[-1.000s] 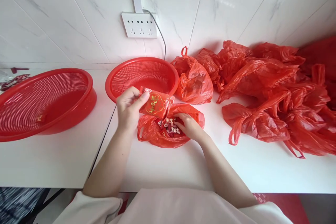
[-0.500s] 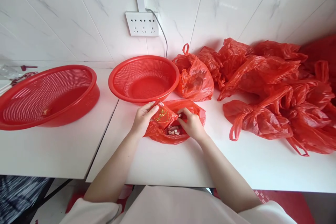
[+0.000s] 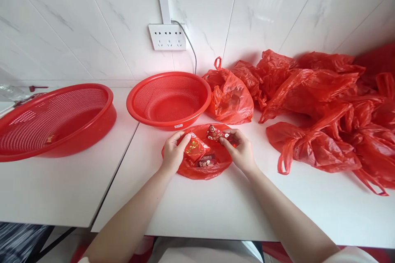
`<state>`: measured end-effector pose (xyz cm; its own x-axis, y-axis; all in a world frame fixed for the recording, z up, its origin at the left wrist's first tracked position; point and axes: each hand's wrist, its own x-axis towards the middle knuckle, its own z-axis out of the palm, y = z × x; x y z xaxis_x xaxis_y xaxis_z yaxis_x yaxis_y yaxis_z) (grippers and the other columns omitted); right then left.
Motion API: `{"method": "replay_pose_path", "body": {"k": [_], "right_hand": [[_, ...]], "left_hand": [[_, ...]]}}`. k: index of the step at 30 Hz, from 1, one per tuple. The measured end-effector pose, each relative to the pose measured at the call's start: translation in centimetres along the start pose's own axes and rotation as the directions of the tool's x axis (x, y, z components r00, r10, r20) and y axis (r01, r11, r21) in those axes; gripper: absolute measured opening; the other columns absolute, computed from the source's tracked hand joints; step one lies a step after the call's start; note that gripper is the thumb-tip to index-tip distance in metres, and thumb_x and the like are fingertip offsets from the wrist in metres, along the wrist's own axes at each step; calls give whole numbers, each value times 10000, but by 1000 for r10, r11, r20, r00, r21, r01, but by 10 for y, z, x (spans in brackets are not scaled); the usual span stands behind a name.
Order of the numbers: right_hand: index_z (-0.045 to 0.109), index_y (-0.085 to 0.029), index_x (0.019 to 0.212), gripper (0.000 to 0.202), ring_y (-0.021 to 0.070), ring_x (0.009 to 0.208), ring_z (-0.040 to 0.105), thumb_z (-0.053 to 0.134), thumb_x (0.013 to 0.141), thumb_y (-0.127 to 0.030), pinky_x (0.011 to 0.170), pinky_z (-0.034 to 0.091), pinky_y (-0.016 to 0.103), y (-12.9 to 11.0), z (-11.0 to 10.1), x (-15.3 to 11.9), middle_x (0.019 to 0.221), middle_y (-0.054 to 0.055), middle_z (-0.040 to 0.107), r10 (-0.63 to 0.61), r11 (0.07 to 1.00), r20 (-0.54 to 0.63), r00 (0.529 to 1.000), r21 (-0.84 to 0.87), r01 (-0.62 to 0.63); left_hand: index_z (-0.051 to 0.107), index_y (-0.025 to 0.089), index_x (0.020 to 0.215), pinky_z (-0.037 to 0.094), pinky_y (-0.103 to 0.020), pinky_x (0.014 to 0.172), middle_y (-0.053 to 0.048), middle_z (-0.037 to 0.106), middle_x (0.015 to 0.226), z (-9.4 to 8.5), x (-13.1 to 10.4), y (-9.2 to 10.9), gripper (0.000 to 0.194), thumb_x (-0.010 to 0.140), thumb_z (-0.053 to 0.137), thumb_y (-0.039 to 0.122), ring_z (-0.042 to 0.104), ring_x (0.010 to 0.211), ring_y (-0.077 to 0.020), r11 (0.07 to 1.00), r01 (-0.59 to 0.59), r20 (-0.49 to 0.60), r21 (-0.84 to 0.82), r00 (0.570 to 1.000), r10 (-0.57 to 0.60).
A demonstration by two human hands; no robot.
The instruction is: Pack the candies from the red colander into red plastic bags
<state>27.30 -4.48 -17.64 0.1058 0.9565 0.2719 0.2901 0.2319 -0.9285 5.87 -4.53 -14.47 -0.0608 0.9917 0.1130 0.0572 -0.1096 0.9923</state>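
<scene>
On the white table an opened red plastic bag (image 3: 205,173) lies spread, its mouth facing up. My left hand (image 3: 175,151) grips a red packet with gold lettering (image 3: 195,148) by its left edge, over the bag's left side. Between thumb and fingers of my right hand (image 3: 242,150) is a small dark-red wrapped candy with a flower pattern (image 3: 215,133), held above the bag's far right part. Other brown-red wrapped candies (image 3: 206,161) with pale lettering lie inside the bag, below the packet.
Just behind the bag stands a red plastic basket (image 3: 169,120), with a larger red basket (image 3: 101,125) to the left across the table seam. Several knotted red plastic bags (image 3: 311,148) crowd the right side. A socket panel (image 3: 168,37) is on the tiled wall.
My right hand has come up out of the bag's contents with the small candy now showing in its fingers. The left hand still grips the packet. The camera view has tilted slightly upward.
</scene>
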Motion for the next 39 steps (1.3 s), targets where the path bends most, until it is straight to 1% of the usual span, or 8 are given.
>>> {"method": "replay_pose_path", "body": {"k": [4, 10, 13, 16, 21, 29, 35, 39], "right_hand": [[621, -206, 991, 219, 195, 782, 652, 626, 862, -384, 759, 538, 354, 0, 4, -4, 904, 48, 697, -37, 995, 74, 997, -91, 44], [611, -226, 1071, 203, 238, 924, 656, 584, 898, -328, 859, 524, 412, -1, 7, -6, 1028, 75, 687, -99, 966, 137, 986, -226, 128], [618, -226, 1114, 222, 257, 1087, 597, 558, 921, -318, 956, 470, 428, -10, 5, -7, 1158, 99, 640, -203, 930, 76, 976, -297, 217], [641, -221, 1014, 156, 223, 1006, 604, 554, 932, -321, 908, 477, 370, -24, 3, -11, 1033, 76, 659, -233, 943, 182, 955, -200, 268], [631, -200, 917, 213, 185, 825, 588, 547, 935, -394, 766, 480, 321, -33, 6, -18, 873, 46, 637, -68, 997, 325, 943, -19, 78], [663, -202, 932, 232, 165, 803, 616, 629, 880, -425, 738, 507, 294, -22, 11, -16, 880, 31, 662, 136, 920, 323, 936, 310, -241], [681, -206, 958, 217, 165, 856, 629, 686, 843, -389, 781, 516, 292, -23, 10, -15, 948, 37, 680, 158, 893, 330, 931, 355, -278], [672, -200, 945, 216, 182, 857, 638, 694, 834, -384, 790, 525, 320, -23, 11, -16, 930, 41, 680, 172, 866, 400, 900, 374, -332]], "left_hand": [[646, 209, 919, 492, -274, 800, -21, 698, 933, -4, 3, -4, 214, 820, 657, 399, 648, 865, -173, 998, 43, -63, -53, 997, -46], [711, 179, 886, 506, -322, 822, -67, 725, 922, -12, 5, -4, 255, 786, 704, 414, 663, 910, -233, 984, 78, 106, 161, 990, -96], [656, 192, 936, 507, -316, 844, -53, 712, 971, -6, 3, -4, 232, 836, 663, 401, 659, 936, -209, 992, 108, 78, -58, 992, -103], [601, 230, 1047, 510, -309, 855, -46, 689, 1074, 4, -3, -2, 220, 891, 600, 385, 655, 973, -187, 953, 149, 89, -266, 988, -129], [590, 241, 1056, 531, -297, 745, -41, 681, 1009, 13, -13, 1, 222, 885, 603, 383, 660, 860, -184, 915, 254, 249, -315, 952, -178], [511, 153, 646, 434, -213, 623, 28, 511, 654, 8, -9, 3, 329, 816, 695, 366, 480, 630, -93, 970, 197, 203, -142, 965, -167], [469, 152, 622, 369, -200, 569, 38, 434, 614, 10, -13, 1, 353, 839, 673, 343, 395, 589, -77, 977, 157, 209, -144, 970, -125], [571, 158, 717, 420, -221, 619, 15, 527, 683, 10, -12, 1, 243, 864, 640, 339, 476, 651, -105, 990, 98, 190, -101, 979, -78]]}}
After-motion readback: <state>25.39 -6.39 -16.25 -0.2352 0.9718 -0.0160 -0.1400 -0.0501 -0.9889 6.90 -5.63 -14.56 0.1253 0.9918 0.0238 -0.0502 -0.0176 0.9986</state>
